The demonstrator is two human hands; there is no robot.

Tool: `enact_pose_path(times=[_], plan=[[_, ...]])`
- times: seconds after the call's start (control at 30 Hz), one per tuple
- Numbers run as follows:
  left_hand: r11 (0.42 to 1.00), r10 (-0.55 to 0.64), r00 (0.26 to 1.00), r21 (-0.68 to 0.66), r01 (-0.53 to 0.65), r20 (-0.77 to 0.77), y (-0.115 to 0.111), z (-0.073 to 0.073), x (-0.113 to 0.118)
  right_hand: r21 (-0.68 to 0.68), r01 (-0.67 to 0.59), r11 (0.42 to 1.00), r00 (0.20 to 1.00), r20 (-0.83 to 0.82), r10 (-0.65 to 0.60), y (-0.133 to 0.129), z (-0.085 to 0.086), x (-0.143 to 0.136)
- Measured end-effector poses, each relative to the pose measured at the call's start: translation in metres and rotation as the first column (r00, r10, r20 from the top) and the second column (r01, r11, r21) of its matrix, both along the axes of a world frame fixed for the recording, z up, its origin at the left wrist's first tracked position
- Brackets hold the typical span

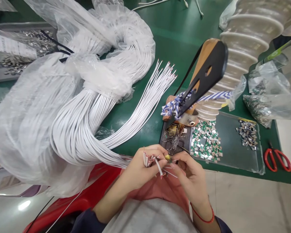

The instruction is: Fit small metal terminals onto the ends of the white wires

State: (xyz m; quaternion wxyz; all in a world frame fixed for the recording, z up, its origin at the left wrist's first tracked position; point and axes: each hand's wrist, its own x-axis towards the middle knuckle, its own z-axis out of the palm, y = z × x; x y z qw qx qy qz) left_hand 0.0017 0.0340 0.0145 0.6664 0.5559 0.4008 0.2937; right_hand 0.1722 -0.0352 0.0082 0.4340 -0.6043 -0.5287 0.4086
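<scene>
My left hand point(143, 168) is closed around a bunch of white cables point(149, 160) whose stripped ends show reddish inner wires. Between thumb and index finger it brings one end up to the tip of a soldering iron point(176, 142) fixed in a stand. My right hand point(189, 171) pinches something very small at that same tip, probably one of the small connectors, though the fingers mostly hide it. Some thin wires stick out between the two hands. Just beyond the right hand lie many small green and silver connector boards point(207, 140) on a clear tray point(232, 158).
A large bundle of white cables point(75, 129), partly in plastic, fills the left. A ribbed hose point(252, 38) and a black-and-wood clamp handle point(203, 74) rise behind the iron. Red-handled scissors point(277, 160), bagged parts point(264, 103) and a bin of metal pieces point(2, 72) lie around.
</scene>
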Motion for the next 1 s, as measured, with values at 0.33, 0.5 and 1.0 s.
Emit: enact_pose_path(times=[0.33,0.5,1.0], plan=[[0.999,0.003,1.0,0.038,-0.003,0.001,0.0,-0.001,-0.002,0.053,0.114,0.992,0.993,-0.019,-0.113,-0.001,-0.004,-0.011],[0.998,0.017,1.0,0.067,-0.017,-0.002,0.0,0.0,-0.002,0.073,0.127,0.989,0.992,0.014,-0.128,-0.001,-0.008,-0.015],[0.983,0.04,0.993,0.184,-0.019,-0.108,0.008,0.01,0.005,0.128,0.219,0.967,0.976,-0.029,-0.217,0.001,-0.022,-0.009]])
